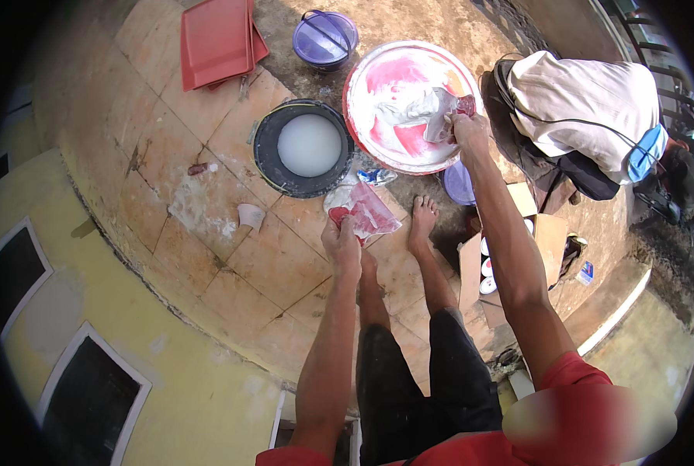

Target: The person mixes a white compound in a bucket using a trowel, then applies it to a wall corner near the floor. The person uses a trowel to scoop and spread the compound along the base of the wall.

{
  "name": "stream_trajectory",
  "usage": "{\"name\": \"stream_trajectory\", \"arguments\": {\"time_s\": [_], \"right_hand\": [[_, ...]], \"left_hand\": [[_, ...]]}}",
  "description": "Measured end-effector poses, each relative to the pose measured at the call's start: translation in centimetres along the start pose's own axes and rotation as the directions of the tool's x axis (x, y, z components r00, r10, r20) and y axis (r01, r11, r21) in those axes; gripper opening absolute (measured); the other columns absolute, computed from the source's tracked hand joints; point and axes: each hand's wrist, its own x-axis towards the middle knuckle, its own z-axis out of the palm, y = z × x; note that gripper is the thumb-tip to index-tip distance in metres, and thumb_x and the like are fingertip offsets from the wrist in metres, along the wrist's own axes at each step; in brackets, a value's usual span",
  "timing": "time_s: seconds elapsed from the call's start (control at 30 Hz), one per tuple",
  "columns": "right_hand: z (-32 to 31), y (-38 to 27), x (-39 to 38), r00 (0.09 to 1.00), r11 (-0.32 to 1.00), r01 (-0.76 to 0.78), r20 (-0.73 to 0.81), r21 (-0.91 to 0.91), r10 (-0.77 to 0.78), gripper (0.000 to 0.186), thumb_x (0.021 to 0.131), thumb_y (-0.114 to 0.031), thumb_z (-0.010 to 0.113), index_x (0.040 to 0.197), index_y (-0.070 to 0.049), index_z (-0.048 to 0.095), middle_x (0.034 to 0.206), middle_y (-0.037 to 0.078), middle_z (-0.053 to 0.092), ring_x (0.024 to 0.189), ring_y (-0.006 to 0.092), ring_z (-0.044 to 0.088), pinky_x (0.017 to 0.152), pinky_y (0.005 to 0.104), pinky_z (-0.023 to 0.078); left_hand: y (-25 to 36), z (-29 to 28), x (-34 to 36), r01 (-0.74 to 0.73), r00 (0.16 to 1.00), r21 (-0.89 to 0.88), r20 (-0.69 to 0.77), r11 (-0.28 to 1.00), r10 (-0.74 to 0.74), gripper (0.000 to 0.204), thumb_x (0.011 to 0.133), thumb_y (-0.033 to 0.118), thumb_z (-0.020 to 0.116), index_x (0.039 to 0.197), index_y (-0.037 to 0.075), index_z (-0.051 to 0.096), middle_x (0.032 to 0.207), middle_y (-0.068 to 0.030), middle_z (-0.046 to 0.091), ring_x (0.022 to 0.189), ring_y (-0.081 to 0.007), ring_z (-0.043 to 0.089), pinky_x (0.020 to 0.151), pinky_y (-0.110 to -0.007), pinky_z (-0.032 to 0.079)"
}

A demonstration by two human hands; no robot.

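Observation:
My left hand [342,243] grips a flat, pinkish-red spreader [373,211] smeared with white paste, held above the tiles near my feet. My right hand [468,130] is closed round the red handle of a broad putty knife [439,118]. Its wide blade hangs over a round red tub [414,166] and looks in contact with the paste, though I cannot be sure. Thick white paste [411,107] lies in streaks inside the tub, with pink-red patches showing through. Left of the tub stands a black bucket [263,147] of cloudy white liquid.
Red trays [215,45] lie stacked at the far left, near a purple lidded pail [325,39]. A white cloth [584,113] covers a dark bulky thing at the right. An open cardboard box [550,241] holds several cans. A pale scrap [251,217] lies on the tiles.

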Motion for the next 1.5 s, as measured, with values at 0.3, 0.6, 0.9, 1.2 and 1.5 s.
{"name": "stream_trajectory", "arguments": {"time_s": [0.3, 0.6, 0.9, 1.2, 1.5], "right_hand": [[4.1, -3.1, 0.4, 0.939, 0.932, 0.184, 0.337, -0.313, -0.072, 0.027, 0.079, -0.016, 0.071, 0.095, 0.006, 0.074, 0.086, 0.022, 0.074, 0.076, 0.0288, 0.073, 0.072, 0.0407, 0.057], [5.2, -9.2, 2.7, 0.650, 0.213, 0.653, 0.393, -0.727, -0.650, 0.025, 0.085, -0.015, 0.063, 0.105, -0.008, 0.077, 0.103, 0.012, 0.073, 0.103, 0.0317, 0.067, 0.089, 0.0439, 0.056], [6.2, -4.5, -2.7, 0.418, -0.034, 0.854, 0.725, -0.519, -0.548, 0.035, 0.084, -0.007, 0.062, 0.116, -0.014, 0.073, 0.115, 0.002, 0.069, 0.110, 0.0237, 0.060, 0.092, 0.0398, 0.053], [-1.5, 0.7, -9.7, 0.503, 0.068, 0.727, 0.462, -0.684, -0.731, 0.058, 0.076, 0.001, 0.065, 0.133, -0.008, 0.060, 0.128, 0.013, 0.062, 0.123, 0.0349, 0.055, 0.103, 0.0447, 0.048], [9.7, 22.3, -15.9, 0.585, 0.478, 0.740, 0.803, -0.473, -0.111, 0.045, 0.084, -0.004, 0.059, 0.129, 0.000, 0.060, 0.130, 0.016, 0.061, 0.121, 0.0343, 0.060, 0.094, 0.0448, 0.056]], "left_hand": [[1.1, 1.2, -0.6, 0.077, 0.997, -0.007, 0.011, 0.997, -0.077, 0.014, 0.098, 0.013, 0.058, 0.098, 0.001, 0.065, 0.081, 0.0013, 0.058, 0.067, -0.0061, 0.048, 0.058, -0.026, 0.040], [0.5, 1.1, 0.0, 0.067, 0.997, -0.013, -0.036, 0.998, -0.067, 0.014, 0.099, 0.013, 0.058, 0.096, 0.001, 0.064, 0.079, 0.0007, 0.057, 0.064, -0.0065, 0.048, 0.055, -0.027, 0.040], [0.3, -0.5, -1.6, 0.123, 0.989, -0.136, -0.067, 0.983, -0.133, 0.012, 0.097, 0.013, 0.058, 0.092, 0.003, 0.062, 0.076, 0.0024, 0.053, 0.063, -0.0060, 0.046, 0.055, -0.027, 0.040], [-7.6, -5.2, -6.3, 0.164, 0.983, 0.061, -0.098, 0.985, -0.158, 0.014, 0.097, 0.012, 0.058, 0.095, 0.000, 0.063, 0.077, -0.0036, 0.059, 0.067, -0.0107, 0.052, 0.061, -0.030, 0.045], [-16.0, -7.2, -12.6, 0.289, 0.924, 0.115, -0.294, 0.950, -0.246, 0.014, 0.099, 0.010, 0.056, 0.099, -0.003, 0.061, 0.081, -0.0056, 0.061, 0.074, -0.0149, 0.058, 0.066, -0.032, 0.048]]}}
